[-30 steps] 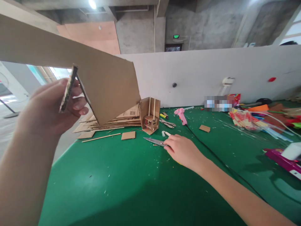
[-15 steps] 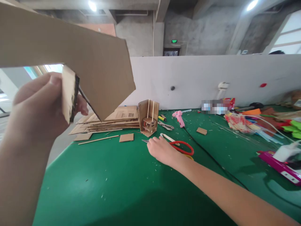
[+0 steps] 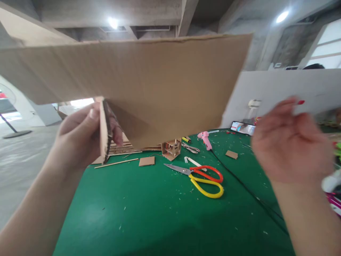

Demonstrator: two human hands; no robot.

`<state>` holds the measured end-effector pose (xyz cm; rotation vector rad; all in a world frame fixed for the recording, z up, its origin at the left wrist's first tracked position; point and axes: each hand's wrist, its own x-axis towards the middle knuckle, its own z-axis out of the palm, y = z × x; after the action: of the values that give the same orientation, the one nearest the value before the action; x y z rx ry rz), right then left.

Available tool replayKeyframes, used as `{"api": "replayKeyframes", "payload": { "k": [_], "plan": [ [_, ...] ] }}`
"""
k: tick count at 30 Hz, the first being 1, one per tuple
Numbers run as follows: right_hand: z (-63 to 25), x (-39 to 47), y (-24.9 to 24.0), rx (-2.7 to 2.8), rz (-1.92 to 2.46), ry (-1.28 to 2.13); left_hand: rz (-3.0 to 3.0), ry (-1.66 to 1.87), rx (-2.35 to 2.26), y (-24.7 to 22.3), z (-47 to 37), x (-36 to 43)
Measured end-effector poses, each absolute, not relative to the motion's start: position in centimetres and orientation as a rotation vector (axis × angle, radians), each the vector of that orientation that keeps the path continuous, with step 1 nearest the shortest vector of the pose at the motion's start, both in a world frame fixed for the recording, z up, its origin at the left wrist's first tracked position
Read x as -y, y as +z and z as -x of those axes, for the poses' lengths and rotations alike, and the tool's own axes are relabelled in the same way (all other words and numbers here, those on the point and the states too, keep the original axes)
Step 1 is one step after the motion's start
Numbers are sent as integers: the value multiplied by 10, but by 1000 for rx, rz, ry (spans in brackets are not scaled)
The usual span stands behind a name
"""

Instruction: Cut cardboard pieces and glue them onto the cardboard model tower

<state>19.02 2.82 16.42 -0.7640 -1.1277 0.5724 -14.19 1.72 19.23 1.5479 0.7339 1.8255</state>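
Note:
My left hand [image 3: 82,133] is closed on a large sheet of brown cardboard [image 3: 170,85], gripping it by a bent flap with a ragged dark edge. The sheet is held up in front of me and hides part of the table's far side. Off to the right, my right hand [image 3: 290,142] is raised over the table, slightly blurred, its fingers loosely bent and apart with nothing visible in them. Scissors [image 3: 189,173] with one red and one yellow handle lie on the green table [image 3: 149,213] below the sheet.
Behind the scissors lie a white-handled tool [image 3: 196,163], pliers [image 3: 190,148] and a pink glue gun [image 3: 205,139] with a black cord. A small cardboard model [image 3: 171,150] stands partly hidden. Small cardboard pieces [image 3: 146,161], a thin stick [image 3: 117,163] and a phone [image 3: 242,128] are around.
My right hand has left the scissors and risen to the right. The cardboard sheet, held in my left hand, has swung rightward across the view, showing more of its face.

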Motion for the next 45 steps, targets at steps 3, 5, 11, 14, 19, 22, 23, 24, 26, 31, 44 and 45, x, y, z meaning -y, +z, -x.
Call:
{"api": "replayKeyframes", "payload": {
  "k": [3,5,11,14,19,22,23,24,26,31,44,45],
  "plan": [
    [-171,-49,140,1023,669,962,-1664,1679,-726,186,139,-21],
    [-164,-66,124,920,680,892,-1663,1573,-713,182,142,-25],
    [-186,-97,116,1132,796,652,-1676,1165,-604,167,155,-38],
    [-195,-100,115,1338,725,856,-1603,993,-642,155,157,-46],
    [-191,-105,95,1215,716,1122,-1572,964,-757,138,158,-64],
    [-189,-109,87,1152,757,1164,-1687,927,-907,132,158,-70],
    [-189,-109,87,1143,762,1169,-1705,895,-959,131,158,-70],
    [-191,-110,87,1137,770,1174,-1717,862,-999,131,158,-71],
    [-196,-112,87,1114,808,1164,-1757,765,-1022,133,159,-70],
    [-222,-118,90,866,874,984,-1834,650,-1045,137,175,-75],
    [-201,-126,75,689,688,1162,-2268,296,-1010,54,72,-71],
    [-200,-127,73,710,666,1170,-2300,323,-1039,49,67,-69]
  ]
}}
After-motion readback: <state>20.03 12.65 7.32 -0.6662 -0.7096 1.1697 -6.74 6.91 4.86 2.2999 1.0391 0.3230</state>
